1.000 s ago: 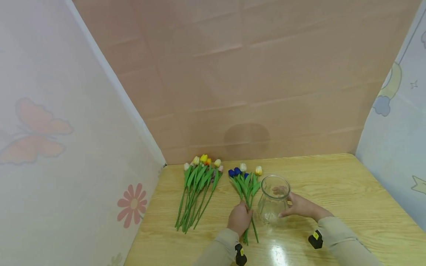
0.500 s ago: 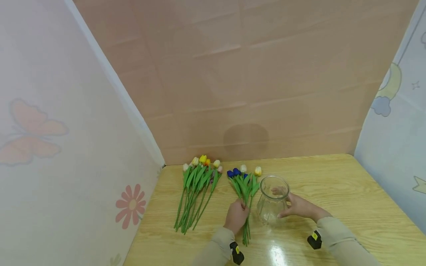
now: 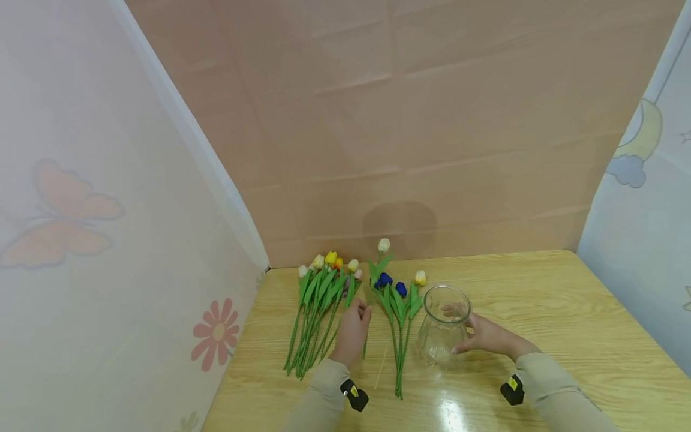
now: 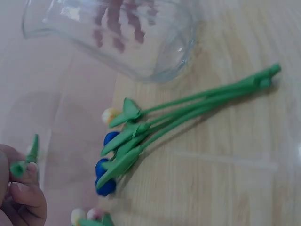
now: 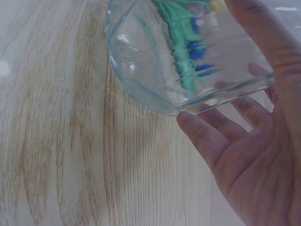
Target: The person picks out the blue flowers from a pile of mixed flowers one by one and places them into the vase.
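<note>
My left hand (image 3: 352, 330) pinches the green stem of a white tulip (image 3: 384, 245), raised above the table between two groups of flowers. In the left wrist view, the cut end of that stem (image 4: 19, 168) pokes out between thumb and fingers. Just right of it lie several tulips (image 3: 399, 318), blue and pale yellow, their stems gathered toward the front. A clear glass vase (image 3: 444, 336) stands upright beside them. My right hand (image 3: 486, 336) curves round the vase's right side, thumb in front and fingers behind, as the right wrist view also shows.
A larger bunch of tulips (image 3: 315, 318) in white, yellow, orange and pink lies at the left of the wooden table (image 3: 550, 312). A brown backdrop (image 3: 345, 150) rises at the rear edge, with patterned panels on both sides.
My left hand has gone from gripping the middle bunch's stems to lifting the white tulip out, up and left. The other middle tulips stay down. Right hand and vase hold still.
</note>
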Action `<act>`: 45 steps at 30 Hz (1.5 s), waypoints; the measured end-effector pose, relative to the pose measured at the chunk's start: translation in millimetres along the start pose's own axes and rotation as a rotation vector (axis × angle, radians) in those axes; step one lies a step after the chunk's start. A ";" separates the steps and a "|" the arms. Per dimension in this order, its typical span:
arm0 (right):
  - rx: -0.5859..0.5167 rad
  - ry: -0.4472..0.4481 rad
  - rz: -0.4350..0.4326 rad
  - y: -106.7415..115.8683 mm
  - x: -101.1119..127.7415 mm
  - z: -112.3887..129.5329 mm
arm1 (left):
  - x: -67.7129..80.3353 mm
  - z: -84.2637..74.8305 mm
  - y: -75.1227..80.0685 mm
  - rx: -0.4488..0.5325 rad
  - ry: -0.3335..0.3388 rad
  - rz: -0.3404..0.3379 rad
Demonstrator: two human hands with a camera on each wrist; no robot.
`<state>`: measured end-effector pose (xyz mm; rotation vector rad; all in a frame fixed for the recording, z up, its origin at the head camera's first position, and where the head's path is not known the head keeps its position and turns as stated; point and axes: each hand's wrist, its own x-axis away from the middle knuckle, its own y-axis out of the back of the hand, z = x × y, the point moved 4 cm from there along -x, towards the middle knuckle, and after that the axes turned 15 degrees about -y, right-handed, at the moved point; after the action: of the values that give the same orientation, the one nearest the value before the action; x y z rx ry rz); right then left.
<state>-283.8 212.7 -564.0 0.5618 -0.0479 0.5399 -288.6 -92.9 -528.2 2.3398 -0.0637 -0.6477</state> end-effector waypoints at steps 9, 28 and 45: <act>-0.002 -0.001 -0.004 0.9 0.6 0.0 | -1.0 30.4 51.6 -0.164 -0.131 -0.324; -0.010 0.004 0.002 1.0 2.2 0.8 | 33.4 104.5 80.5 -0.324 0.131 -0.254; 0.004 0.015 -0.003 0.3 0.6 1.2 | 46.6 128.7 66.3 -0.355 0.238 -0.051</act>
<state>-283.3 212.6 -562.7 0.5618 -0.0319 0.5408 -299.6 -232.7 -587.1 2.0606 0.2036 -0.3651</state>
